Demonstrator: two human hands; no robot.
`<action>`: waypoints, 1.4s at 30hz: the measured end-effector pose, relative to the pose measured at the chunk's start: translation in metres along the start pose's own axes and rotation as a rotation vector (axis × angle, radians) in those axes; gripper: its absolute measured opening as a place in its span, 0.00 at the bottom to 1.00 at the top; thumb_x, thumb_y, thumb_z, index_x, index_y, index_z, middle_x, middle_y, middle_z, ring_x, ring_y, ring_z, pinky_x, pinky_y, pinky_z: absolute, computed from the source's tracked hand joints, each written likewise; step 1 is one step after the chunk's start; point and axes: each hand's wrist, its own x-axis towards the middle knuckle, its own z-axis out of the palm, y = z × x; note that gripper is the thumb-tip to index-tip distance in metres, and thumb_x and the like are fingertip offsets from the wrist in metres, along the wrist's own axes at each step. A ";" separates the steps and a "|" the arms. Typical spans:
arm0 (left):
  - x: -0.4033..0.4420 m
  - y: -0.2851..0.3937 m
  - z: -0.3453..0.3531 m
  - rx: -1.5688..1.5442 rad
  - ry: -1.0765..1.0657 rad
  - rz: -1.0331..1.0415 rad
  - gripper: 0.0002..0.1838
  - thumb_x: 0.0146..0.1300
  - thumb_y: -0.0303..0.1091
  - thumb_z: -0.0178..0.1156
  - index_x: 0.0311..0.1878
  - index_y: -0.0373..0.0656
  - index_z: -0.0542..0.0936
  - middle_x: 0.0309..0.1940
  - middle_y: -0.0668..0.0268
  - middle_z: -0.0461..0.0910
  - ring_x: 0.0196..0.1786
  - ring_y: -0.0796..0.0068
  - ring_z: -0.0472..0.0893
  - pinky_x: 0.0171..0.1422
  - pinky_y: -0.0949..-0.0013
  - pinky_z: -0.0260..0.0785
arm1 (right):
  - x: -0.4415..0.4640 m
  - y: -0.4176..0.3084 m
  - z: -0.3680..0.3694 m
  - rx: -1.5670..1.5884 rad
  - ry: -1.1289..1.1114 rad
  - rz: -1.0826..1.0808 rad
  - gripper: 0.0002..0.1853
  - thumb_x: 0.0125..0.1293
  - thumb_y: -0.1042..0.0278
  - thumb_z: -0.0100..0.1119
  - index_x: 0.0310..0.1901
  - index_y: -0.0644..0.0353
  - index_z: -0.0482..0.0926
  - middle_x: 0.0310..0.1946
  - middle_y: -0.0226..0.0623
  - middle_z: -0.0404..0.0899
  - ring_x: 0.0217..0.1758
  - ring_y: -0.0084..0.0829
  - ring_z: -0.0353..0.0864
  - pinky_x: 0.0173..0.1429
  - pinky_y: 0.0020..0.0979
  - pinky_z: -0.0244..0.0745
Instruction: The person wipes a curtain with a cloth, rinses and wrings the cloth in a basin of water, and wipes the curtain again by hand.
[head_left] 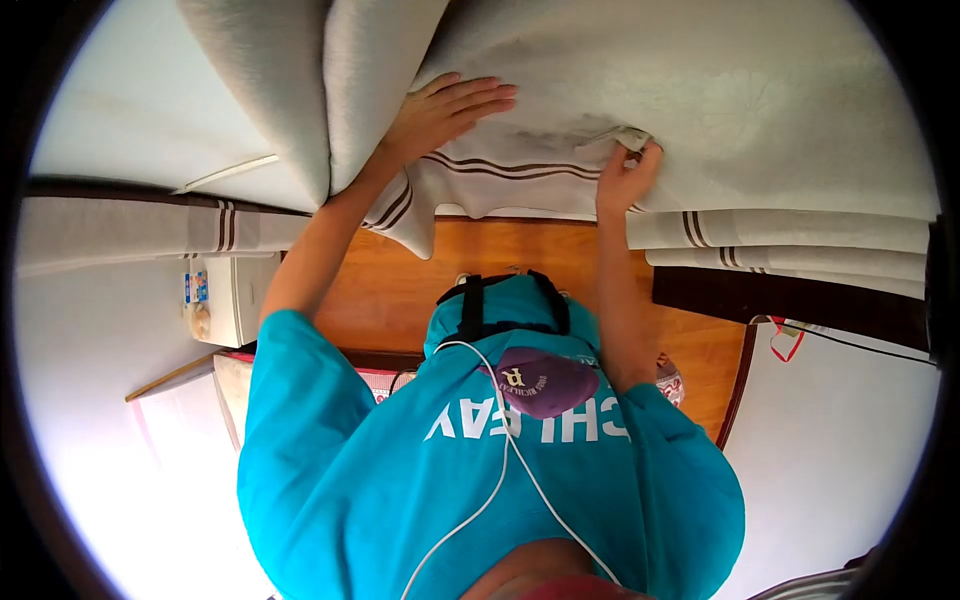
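The left hand (450, 112) lay flat and open, fingers a little apart, on the grey cover (780, 120) at the far side, beside the pillow (375, 90). To its right, the right hand (628, 180) pinched a crumpled bit of cloth (628, 138) against the cover, above the striped edge (530, 170). I couldn't tell whether that bit was separate.

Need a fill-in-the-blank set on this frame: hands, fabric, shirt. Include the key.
The crumpled cloth is pinched in the person's ___ hand. The left hand rests on pale fabric whose edge is patterned with dark ___, not dots. The lettering across the teal shirt is the color ___.

Missing words: right; stripes; white.
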 end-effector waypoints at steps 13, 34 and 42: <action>-0.015 -0.013 -0.012 0.014 -0.062 -0.056 0.37 0.65 0.48 0.59 0.77 0.70 0.58 0.77 0.88 0.56 0.76 0.85 0.57 0.80 0.65 0.41 | -0.063 0.025 0.033 -0.067 -0.263 0.180 0.11 0.53 0.77 0.67 0.35 0.63 0.74 0.29 0.47 0.76 0.30 0.45 0.80 0.33 0.40 0.75; 0.039 0.015 -0.031 -0.201 0.239 -0.211 0.31 0.60 0.29 0.59 0.69 0.56 0.73 0.74 0.74 0.65 0.77 0.78 0.59 0.76 0.60 0.57 | 0.038 -0.092 0.023 0.166 0.080 -0.327 0.18 0.53 0.88 0.55 0.47 0.67 0.74 0.44 0.45 0.68 0.45 0.41 0.70 0.48 0.34 0.68; 0.018 -0.002 -0.047 -0.159 0.190 -0.286 0.30 0.62 0.40 0.63 0.69 0.63 0.72 0.72 0.78 0.66 0.73 0.79 0.63 0.71 0.63 0.58 | 0.026 -0.087 0.032 0.239 0.224 -0.139 0.15 0.55 0.84 0.55 0.45 0.64 0.78 0.46 0.44 0.71 0.45 0.42 0.75 0.50 0.33 0.71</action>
